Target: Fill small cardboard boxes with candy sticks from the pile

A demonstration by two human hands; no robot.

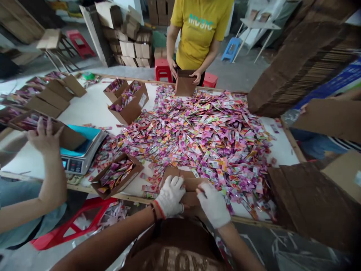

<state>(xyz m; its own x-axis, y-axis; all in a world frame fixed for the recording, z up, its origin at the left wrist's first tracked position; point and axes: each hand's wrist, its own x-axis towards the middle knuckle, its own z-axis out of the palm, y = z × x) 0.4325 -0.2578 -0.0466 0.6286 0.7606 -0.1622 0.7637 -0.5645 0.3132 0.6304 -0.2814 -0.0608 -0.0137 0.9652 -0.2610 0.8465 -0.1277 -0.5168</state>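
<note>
At the near edge of the table, a brown cardboard box [194, 183] lies between my two gloved hands, its flaps showing. My left hand [171, 195], in a white glove, is closed on the box's left side with fingers bent over the cardboard. On the other side my right hand [214, 204], also white-gloved, pinches the right part of the box with thumb and fingers. A wide heap of small pink and purple packets [205, 139] spreads just beyond the box. To the left, an open carton [117, 175] full of packets rests at the table edge.
A co-worker's hand [45, 135] touches a filled carton on a digital scale [76, 162]. Across the heap, a person in yellow [197, 34] holds a box [186, 83]. Filled cartons [132, 103] stand farther back. Stacked cardboard [299, 75] rises at right; a red stool [76, 222] is below left.
</note>
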